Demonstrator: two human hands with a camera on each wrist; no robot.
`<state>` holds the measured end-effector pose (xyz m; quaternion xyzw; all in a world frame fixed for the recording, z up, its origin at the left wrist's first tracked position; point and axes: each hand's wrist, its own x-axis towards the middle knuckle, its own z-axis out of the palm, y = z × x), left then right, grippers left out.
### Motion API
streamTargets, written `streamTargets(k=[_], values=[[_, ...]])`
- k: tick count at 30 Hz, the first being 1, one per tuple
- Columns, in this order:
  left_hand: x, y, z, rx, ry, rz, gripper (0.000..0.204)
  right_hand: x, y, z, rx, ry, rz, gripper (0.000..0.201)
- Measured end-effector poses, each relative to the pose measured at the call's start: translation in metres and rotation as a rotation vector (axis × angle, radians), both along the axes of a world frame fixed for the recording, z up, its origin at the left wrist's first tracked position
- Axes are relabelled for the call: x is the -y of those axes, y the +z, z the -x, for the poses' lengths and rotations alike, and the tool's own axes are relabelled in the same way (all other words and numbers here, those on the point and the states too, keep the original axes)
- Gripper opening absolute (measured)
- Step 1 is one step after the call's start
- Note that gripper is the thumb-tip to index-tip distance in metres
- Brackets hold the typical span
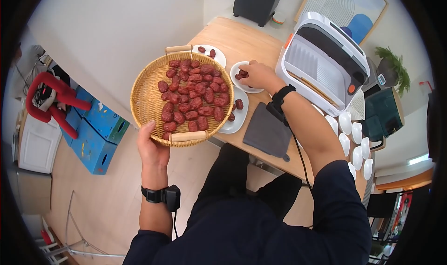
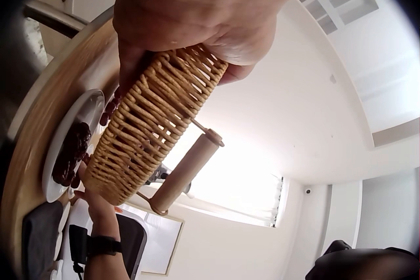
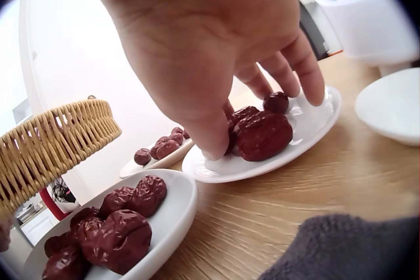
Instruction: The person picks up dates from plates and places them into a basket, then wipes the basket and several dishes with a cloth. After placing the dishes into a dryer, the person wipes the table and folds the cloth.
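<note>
My left hand (image 1: 153, 146) grips the rim of a round wicker basket (image 1: 144, 95), with the thumb over the edge. Many wrinkled red dates (image 1: 195, 88) lie in the basket, which has two wooden handles. In the left wrist view the woven side of the basket (image 2: 147, 122) fills the middle. My right hand (image 3: 216, 50) reaches down over a white plate (image 3: 315, 129), its outer fingers spread. Its thumb tip is right beside the dates (image 3: 262, 135) on that plate; the index fingertip is hidden behind them.
Nearer me, another white plate (image 3: 174, 227) holds several dates; a third plate (image 1: 219, 55) stands farther back. A dark grey cloth (image 1: 267, 130) lies by the table's front edge. To the right stand a white-grey lidded box (image 1: 302, 64) and several small white bowls (image 1: 344, 123).
</note>
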<state>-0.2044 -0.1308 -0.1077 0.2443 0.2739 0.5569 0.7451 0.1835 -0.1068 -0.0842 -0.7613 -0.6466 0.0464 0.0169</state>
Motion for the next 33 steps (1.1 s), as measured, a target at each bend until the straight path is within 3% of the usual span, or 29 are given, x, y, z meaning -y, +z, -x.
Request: streamTargets(k=[10,16,22,24,25,27,31,33], values=[[-0.008,-0.013,0.004,0.005,-0.063,0.005,0.046,-0.011,0.012,0.007,-0.046,-0.01,0.07,0.036],[-0.015,-0.017,-0.002,0.034,-0.109,-0.001,0.047,-0.01,-0.002,-0.001,-0.021,0.037,-0.107,0.023],[-0.02,-0.014,-0.014,0.023,-0.136,-0.01,0.048,-0.013,0.039,0.016,-0.291,-0.144,-0.22,0.024],[-0.019,-0.011,-0.014,0.021,-0.154,-0.008,0.049,-0.014,0.057,0.035,-0.463,-0.001,-0.469,0.026],[-0.02,-0.008,-0.014,0.049,-0.197,-0.025,0.05,-0.011,0.071,0.052,-0.463,-0.008,-0.472,0.026],[-0.021,-0.007,-0.016,0.075,-0.254,-0.048,0.051,-0.006,0.093,0.096,-0.367,0.243,-0.259,0.032],[-0.008,-0.002,-0.044,0.094,-0.285,-0.036,0.051,-0.009,0.084,0.111,-0.257,0.381,-0.283,0.032],[-0.006,-0.006,-0.052,0.081,-0.279,-0.012,0.05,-0.008,0.079,0.11,-0.284,0.518,-0.501,0.031]])
